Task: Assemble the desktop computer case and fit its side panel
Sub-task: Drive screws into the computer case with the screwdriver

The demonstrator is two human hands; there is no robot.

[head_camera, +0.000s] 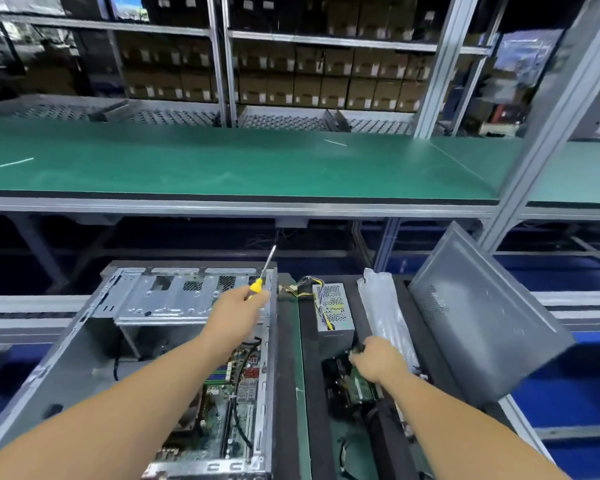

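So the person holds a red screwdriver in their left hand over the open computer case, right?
Not quite. The screwdriver has a yellow handle, not a red one. The rest is right: the head view shows the left hand gripping it over the open computer case.

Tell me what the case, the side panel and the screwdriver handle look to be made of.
Case: bare sheet metal, dull silver, with punched slots and vents. Side panel: likely painted sheet metal, matt grey, with a perforated vent patch. Screwdriver in the left hand: handle probably glossy yellow plastic, shaft shiny metal.
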